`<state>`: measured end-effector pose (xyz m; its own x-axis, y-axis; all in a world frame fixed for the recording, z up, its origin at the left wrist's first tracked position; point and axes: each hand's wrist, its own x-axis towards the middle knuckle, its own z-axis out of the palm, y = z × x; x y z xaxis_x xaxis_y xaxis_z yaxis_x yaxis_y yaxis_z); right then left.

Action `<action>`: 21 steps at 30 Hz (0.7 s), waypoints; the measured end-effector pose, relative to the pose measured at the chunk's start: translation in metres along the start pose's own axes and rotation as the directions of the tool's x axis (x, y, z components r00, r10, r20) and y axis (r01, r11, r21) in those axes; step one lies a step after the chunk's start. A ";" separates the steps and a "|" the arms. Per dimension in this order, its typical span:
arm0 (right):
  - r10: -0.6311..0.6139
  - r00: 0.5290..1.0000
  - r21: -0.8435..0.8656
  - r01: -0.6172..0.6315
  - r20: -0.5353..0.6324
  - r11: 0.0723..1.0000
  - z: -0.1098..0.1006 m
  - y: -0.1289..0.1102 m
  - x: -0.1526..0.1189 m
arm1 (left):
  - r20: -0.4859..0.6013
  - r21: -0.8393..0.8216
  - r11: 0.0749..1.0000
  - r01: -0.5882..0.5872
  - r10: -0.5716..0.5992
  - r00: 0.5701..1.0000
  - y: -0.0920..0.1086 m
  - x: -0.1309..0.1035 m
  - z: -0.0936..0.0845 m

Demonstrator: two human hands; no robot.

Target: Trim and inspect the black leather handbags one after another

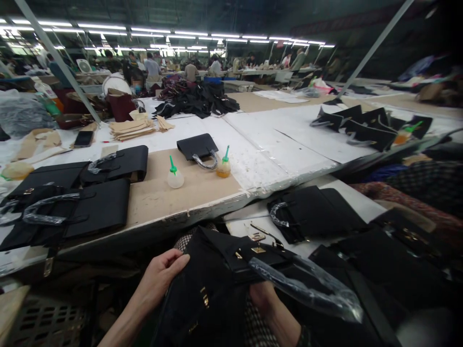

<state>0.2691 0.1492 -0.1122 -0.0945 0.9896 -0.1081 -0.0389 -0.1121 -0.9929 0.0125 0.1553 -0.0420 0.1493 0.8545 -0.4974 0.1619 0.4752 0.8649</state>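
White-covered worktable (269,130): seen behind | black bag (213,284): held before the table's edge | left hand (166,269): bag's side pinched by thumb and curled fingers | right hand (265,296): partly covered near the plastic-wrapped handle (307,286); finger closure cannot be told

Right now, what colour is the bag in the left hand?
The bag is black with gold-coloured fittings, best seen in the head view.

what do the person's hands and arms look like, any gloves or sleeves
The left hand and right hand are ungloved, with no watch on either wrist. The left forearm is bare as far as it shows; a dark sleeve edges the right forearm.
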 end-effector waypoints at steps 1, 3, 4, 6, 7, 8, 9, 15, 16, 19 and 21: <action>0.021 0.999 0.087 -0.017 -0.047 0.996 0.001 0.004 -0.001 | -0.025 0.047 0.999 -0.024 0.026 0.999 -0.001 0.002 -0.002; 0.077 0.989 0.258 -0.042 -0.128 0.965 0.001 0.014 -0.002 | -0.081 0.135 0.989 -0.068 0.079 0.994 -0.001 0.005 -0.006; 0.104 0.983 0.320 -0.050 -0.152 0.946 0.000 0.019 -0.002 | -0.085 0.149 0.986 -0.077 0.090 0.992 -0.001 0.004 -0.007; 0.149 0.972 0.403 -0.065 -0.181 0.913 -0.003 0.030 -0.001 | 0.003 0.074 0.996 -0.054 0.054 0.999 0.004 0.000 -0.006; 0.176 0.966 0.439 -0.076 -0.191 0.895 -0.005 0.035 0.001 | 0.080 0.003 1.000 -0.025 0.025 0.996 0.007 -0.005 -0.004; 0.210 0.957 0.483 -0.090 -0.199 0.871 -0.008 0.039 0.003 | 0.158 -0.073 0.997 0.011 0.000 0.987 0.011 -0.011 -0.001; 0.250 0.948 0.534 -0.109 -0.199 0.838 -0.011 0.042 0.007 | 0.217 -0.140 0.989 0.044 -0.012 0.976 0.015 -0.017 0.003; 0.301 0.945 0.697 -0.128 -0.131 0.706 -0.025 0.041 0.037 | 0.161 -0.286 0.957 0.051 -0.004 0.987 0.024 -0.048 0.041; 0.281 0.948 0.686 -0.105 -0.150 0.720 -0.025 0.040 0.041 | 0.140 -0.282 0.958 0.048 -0.008 0.990 0.021 -0.051 0.047; 0.247 0.951 0.651 -0.069 -0.186 0.756 -0.022 0.041 0.050 | 0.035 -0.168 0.986 0.019 -0.014 0.999 0.009 -0.057 0.064; 0.237 0.958 0.642 -0.082 -0.159 0.762 -0.016 0.043 0.051 | -0.047 -0.046 0.999 -0.027 0.025 0.999 0.001 -0.062 0.070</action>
<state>0.2785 0.1960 -0.1616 0.0586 0.9361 -0.3468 -0.6606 -0.2241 -0.7165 0.0719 0.0878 -0.0151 0.1069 0.8749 -0.4723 0.1125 0.4614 0.8800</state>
